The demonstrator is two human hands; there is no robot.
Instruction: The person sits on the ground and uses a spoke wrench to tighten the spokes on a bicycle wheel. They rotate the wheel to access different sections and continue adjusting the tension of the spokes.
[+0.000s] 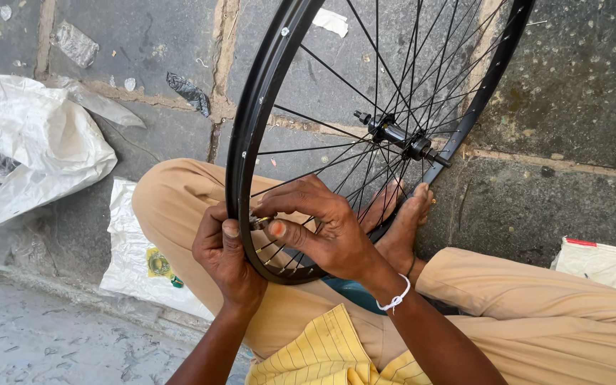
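— Now, left hand (227, 258)?
— Clamped on the black wheel rim (240, 153), thumb on top.
— And right hand (320, 227)?
— Just beside that grip, pinching a spoke nipple (260, 222) inside the rim; hub (398, 135) well beyond.

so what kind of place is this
Probably an outdoor pavement or roadside repair spot. The person sits cross-legged and barefoot on stone paving slabs, both hands on a black spoked bicycle wheel rim, with crumpled white plastic sacks and litter on the ground.
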